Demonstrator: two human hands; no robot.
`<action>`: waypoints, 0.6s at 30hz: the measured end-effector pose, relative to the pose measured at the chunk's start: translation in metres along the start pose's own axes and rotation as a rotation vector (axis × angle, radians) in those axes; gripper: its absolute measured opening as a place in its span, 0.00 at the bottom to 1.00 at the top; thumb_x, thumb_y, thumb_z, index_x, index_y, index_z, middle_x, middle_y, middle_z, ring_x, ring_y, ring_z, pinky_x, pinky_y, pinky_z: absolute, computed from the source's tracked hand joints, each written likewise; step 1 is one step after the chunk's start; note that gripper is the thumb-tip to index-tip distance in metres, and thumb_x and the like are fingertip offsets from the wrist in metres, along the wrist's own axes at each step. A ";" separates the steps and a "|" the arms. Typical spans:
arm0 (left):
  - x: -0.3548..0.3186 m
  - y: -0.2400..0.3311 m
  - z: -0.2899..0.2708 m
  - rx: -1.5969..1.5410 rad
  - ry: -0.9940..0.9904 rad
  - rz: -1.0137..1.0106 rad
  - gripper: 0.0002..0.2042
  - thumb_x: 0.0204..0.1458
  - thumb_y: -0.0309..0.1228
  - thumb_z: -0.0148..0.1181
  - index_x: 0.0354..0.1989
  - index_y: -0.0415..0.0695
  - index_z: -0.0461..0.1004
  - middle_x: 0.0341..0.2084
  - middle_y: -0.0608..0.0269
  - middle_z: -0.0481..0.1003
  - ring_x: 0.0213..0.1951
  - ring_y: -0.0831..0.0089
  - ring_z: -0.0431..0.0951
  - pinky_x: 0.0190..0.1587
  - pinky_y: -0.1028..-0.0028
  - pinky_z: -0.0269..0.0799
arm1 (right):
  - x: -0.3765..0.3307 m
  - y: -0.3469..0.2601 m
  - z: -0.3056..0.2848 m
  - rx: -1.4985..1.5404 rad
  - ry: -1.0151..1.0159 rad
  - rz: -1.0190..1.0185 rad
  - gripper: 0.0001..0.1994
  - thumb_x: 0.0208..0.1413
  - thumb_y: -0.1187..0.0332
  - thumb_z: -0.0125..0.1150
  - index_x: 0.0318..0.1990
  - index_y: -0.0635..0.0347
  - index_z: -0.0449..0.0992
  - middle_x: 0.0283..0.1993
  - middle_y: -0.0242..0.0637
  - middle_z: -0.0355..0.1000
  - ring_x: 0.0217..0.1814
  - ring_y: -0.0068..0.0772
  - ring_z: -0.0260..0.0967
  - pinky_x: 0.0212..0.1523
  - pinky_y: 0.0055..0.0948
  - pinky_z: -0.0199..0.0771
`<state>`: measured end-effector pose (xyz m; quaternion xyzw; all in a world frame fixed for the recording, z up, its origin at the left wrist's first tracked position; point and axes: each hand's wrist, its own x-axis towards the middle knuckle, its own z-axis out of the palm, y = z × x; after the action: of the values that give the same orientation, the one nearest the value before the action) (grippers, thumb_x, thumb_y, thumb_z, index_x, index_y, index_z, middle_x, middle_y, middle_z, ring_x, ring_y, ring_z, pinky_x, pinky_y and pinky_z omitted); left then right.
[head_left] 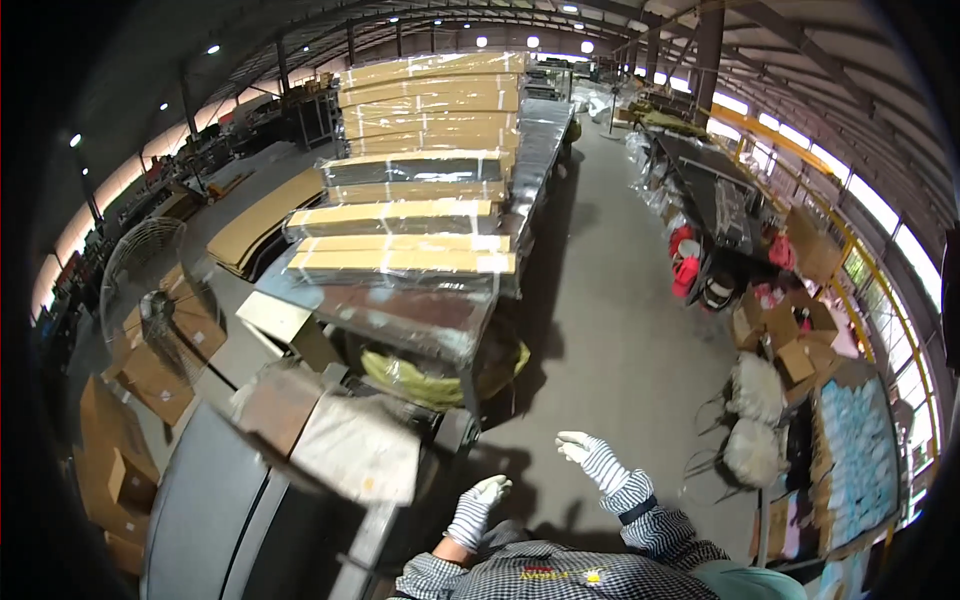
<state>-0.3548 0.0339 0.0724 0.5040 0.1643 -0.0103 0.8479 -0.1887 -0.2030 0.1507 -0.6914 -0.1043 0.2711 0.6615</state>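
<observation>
My left hand (484,496), in a white glove with a striped cuff, hangs in front of my body above the floor. Its fingers are loosely bent toward the right, and I see nothing in them. Farther right and slightly higher is my right hand (589,455), gloved the same way, fingers slightly apart and holding nothing. Neither hand touches anything. Nearest to the left hand is a machine or bench with a pale cloth-like cover (358,450). Beyond it, long cardboard packs wrapped in clear film (400,255) lie stacked on a metal table (420,318).
A grey floor aisle (610,270) runs ahead between the tables. At right stand two stools with fluffy white seats (752,455), open cardboard boxes (795,325) and a bin of light-blue items (855,455). A standing fan (155,305) and cartons (115,465) are at left.
</observation>
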 end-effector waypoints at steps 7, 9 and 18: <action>0.227 0.105 0.040 -0.055 0.028 0.119 0.22 0.67 0.37 0.56 0.62 0.33 0.71 0.52 0.52 0.79 0.53 0.69 0.79 0.58 0.73 0.73 | 0.251 -0.063 -0.118 0.008 0.100 -0.028 0.23 0.64 0.68 0.62 0.65 0.65 0.69 0.62 0.45 0.74 0.63 0.34 0.71 0.63 0.31 0.72; 0.298 0.109 0.037 -0.109 0.084 0.154 0.22 0.67 0.36 0.56 0.62 0.32 0.70 0.53 0.50 0.78 0.54 0.64 0.79 0.59 0.71 0.73 | 0.353 -0.068 -0.138 -0.066 0.040 -0.027 0.25 0.63 0.68 0.63 0.66 0.65 0.67 0.63 0.47 0.73 0.63 0.36 0.71 0.64 0.32 0.72; 0.503 0.116 0.029 -0.440 0.585 0.072 0.17 0.64 0.38 0.58 0.56 0.43 0.77 0.49 0.60 0.81 0.46 0.71 0.80 0.47 0.75 0.74 | 0.749 -0.089 -0.140 -0.441 -0.145 -0.225 0.30 0.57 0.65 0.68 0.65 0.66 0.66 0.66 0.57 0.65 0.68 0.49 0.64 0.68 0.39 0.66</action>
<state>0.1504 0.1405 0.0383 0.2965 0.3803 0.1999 0.8530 0.5252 0.0626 0.0565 -0.7817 -0.2844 0.2155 0.5114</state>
